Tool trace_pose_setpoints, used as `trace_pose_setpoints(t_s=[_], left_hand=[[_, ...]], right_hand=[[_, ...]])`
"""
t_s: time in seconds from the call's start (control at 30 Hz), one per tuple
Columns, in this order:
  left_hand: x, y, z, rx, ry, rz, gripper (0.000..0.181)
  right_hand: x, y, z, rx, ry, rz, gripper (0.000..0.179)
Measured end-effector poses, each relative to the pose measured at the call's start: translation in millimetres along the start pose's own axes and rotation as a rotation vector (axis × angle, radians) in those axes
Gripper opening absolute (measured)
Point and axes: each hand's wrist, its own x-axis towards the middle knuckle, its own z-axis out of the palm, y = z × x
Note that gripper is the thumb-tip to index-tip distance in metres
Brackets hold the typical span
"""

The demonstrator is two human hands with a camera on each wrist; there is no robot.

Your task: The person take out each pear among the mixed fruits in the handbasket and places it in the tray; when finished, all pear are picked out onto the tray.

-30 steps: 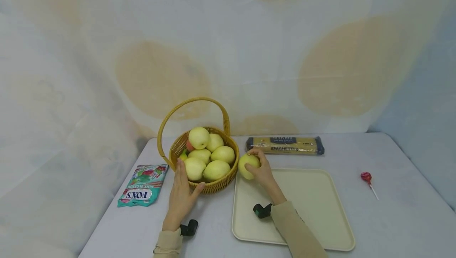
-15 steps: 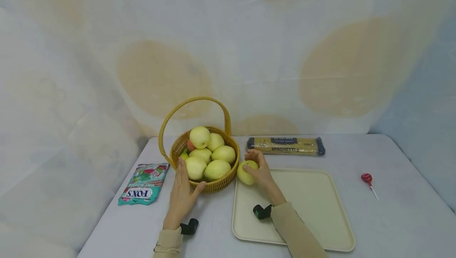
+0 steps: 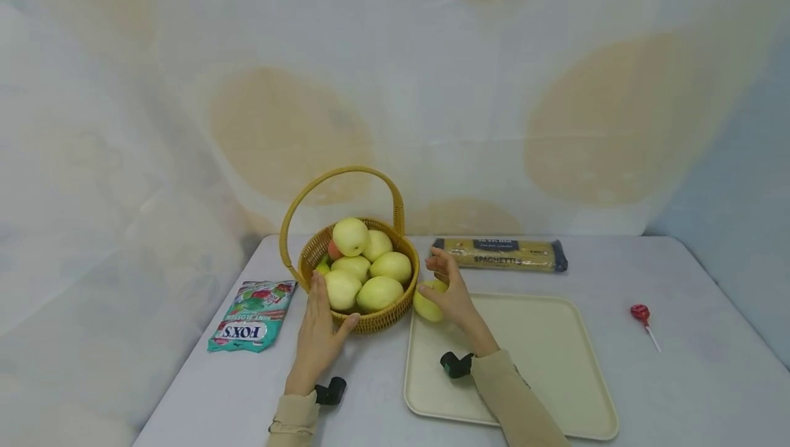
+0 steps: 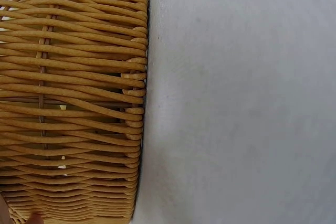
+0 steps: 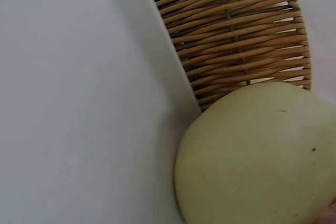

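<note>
My left hand (image 3: 316,341) rests with straight fingers against the near left side of the wicker basket (image 3: 373,323); in the left wrist view the woven wall (image 4: 73,93) fills the left part. Several pale yellow-green apples (image 3: 379,294) are heaped inside. Another such apple (image 3: 426,307) sits at the far left corner of the cream tray (image 3: 524,365), close to the basket. Over and beside it is my right hand (image 3: 457,299), fingers raised off its top and thumb at its near side. The right wrist view shows this apple (image 5: 257,156) against the tray's rim.
A bag of spaghetti (image 3: 500,255) lies behind the tray. To the right is a red lollipop (image 3: 640,313), and to the left of the basket a teal Fox's candy bag (image 3: 253,317). The basket's tall handle (image 3: 345,171) arches over the fruit.
The right hand has lowered the apple onto the tray's far left corner, and its fingers have spread and lifted off it. The left hand stays against the basket.
</note>
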Motion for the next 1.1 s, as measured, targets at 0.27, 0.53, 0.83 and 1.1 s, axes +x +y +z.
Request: trace_pose_setpoints(t_s=[0.27, 0.53, 0.83, 1.1], left_hand=[[0.4, 1.2, -1.1, 0.000, -0.017, -0.020, 0.106], [1.1, 0.4, -0.6, 0.001, -0.019, -0.024, 0.106], [0.6, 1.4, -1.2, -0.005, -0.014, -0.023, 0.106], [0.3, 2.2, -1.9, -0.008, -0.019, -0.023, 0.106]], right_hand=[[0.6, -39.5, 3.0, -0.015, -0.044, -0.010, 0.071], [19.8, -28.6, 6.3, -0.097, -0.145, -0.019, 0.069], [34.2, -46.5, 8.5, -0.214, -0.334, -0.043, 0.061], [43.8, -54.5, 16.7, -0.276, -0.481, -0.025, 0.059]])
